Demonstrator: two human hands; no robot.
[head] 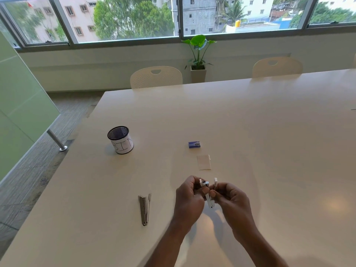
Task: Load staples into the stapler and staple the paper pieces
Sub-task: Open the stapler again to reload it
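Lower centre of frame: left hand (189, 197) and right hand (230, 199) grip an opened stapler (209, 193) above the table (269, 132). Second stapler (144, 211) lies lower left.

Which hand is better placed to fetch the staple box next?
Likely left: staple box lies straight ahead of the left hand; the right hand would cross the paper pieces. Both grip the stapler.

White table (250, 122), mesh pen cup (120, 140) (paper-wrapped), blue staple box (194, 144), paper piece (203, 162) just beside it, stapler (144, 211) lying flat
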